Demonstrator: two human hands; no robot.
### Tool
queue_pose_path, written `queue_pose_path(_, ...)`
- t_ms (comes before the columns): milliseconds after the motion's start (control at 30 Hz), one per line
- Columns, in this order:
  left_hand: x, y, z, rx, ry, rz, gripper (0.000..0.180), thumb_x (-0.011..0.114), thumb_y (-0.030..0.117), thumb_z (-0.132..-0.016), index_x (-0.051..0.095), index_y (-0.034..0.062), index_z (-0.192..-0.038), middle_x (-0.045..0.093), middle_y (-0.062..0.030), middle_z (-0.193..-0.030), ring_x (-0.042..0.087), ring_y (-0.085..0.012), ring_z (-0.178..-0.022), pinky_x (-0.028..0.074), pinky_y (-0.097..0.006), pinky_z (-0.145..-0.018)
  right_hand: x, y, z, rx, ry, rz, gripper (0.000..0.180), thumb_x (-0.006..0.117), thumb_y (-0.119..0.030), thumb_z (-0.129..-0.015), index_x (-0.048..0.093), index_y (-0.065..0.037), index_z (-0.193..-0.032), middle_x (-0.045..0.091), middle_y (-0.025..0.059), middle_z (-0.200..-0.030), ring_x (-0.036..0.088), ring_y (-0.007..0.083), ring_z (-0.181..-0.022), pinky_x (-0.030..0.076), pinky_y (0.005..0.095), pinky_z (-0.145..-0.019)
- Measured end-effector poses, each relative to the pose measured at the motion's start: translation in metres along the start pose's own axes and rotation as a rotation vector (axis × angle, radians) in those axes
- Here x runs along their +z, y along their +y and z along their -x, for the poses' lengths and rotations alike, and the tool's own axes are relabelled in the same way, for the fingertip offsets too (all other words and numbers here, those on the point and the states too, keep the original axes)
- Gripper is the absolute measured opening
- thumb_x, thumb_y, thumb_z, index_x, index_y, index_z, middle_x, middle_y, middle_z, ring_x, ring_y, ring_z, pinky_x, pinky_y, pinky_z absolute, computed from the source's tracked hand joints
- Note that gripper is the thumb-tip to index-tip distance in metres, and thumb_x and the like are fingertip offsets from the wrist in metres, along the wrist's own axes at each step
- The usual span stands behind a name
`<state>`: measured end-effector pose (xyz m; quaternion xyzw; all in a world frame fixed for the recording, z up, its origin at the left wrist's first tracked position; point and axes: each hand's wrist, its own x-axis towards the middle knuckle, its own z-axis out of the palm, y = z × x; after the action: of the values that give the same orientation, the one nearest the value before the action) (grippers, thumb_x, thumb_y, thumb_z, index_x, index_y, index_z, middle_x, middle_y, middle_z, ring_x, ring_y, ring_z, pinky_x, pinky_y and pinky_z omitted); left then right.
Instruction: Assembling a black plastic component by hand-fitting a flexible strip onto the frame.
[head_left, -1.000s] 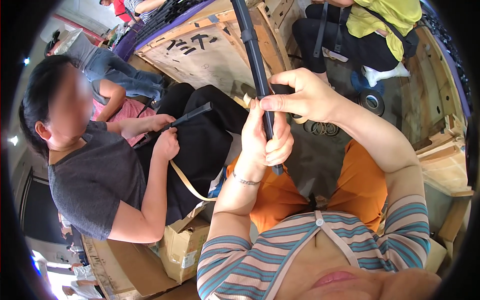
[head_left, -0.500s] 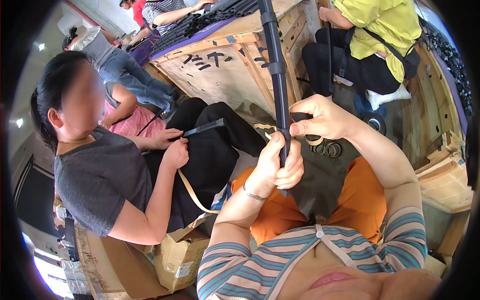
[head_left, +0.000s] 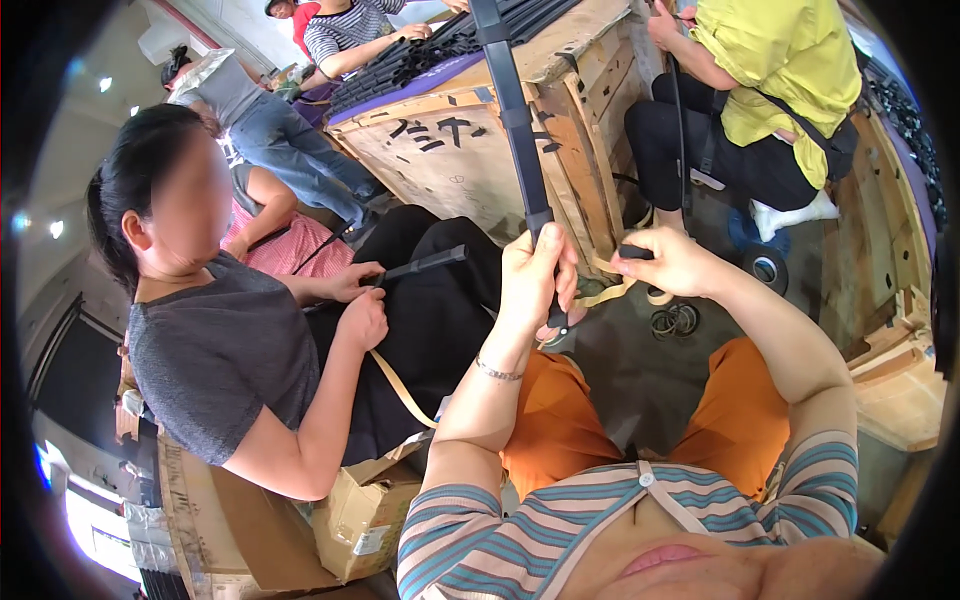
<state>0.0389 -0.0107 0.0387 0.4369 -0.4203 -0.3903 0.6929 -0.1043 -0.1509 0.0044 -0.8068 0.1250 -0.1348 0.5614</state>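
From here the black bar point(head_left: 514, 115) runs out past the top edge, so its far end can't be seen. The left hand point(head_left: 538, 280) is wrapped round its lower part, covering that stretch, with a short end poking out below. The right hand point(head_left: 668, 262) pinches a small black piece point(head_left: 634, 252), partly hidden by the fingers; a pale strip point(head_left: 603, 296) trails near it, and I can't tell whether they're joined. There's a gap between the hands. A wooden crate point(head_left: 440, 175) stands beyond the bar, and grey floor point(head_left: 640, 375) shows between the orange trouser legs point(head_left: 740, 390).
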Motion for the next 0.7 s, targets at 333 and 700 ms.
queue_pose_path(333,-0.037,0.039,-0.104,0.057,0.194,-0.241,0.02,0.055,0.018,-0.087,0.046,0.0037,-0.076,0.037,-0.0012,-0.047,0.036,-0.0116,-0.034,0.028,-0.025,-0.031,-0.016,-0.006,0.016,0.009,-0.052,0.257,0.018,0.05,-0.013,-0.089,0.061,-0.002,-0.097,0.054,0.0022,-0.067,0.046,0.0068,-0.064,0.041,0.0241,-0.061)
queue_pose_path(700,-0.093,0.098,-0.224,-0.024,0.324,-0.487,0.026,0.049,0.024,-0.089,0.047,0.0004,-0.078,0.04,-0.0001,-0.053,0.037,-0.011,-0.041,0.032,-0.025,-0.038,-0.025,-0.006,0.025,-0.103,-0.096,0.255,0.018,0.052,-0.013,-0.085,0.061,-0.001,-0.092,0.058,0.0182,-0.083,0.056,0.0344,-0.08,0.044,0.0389,-0.071)
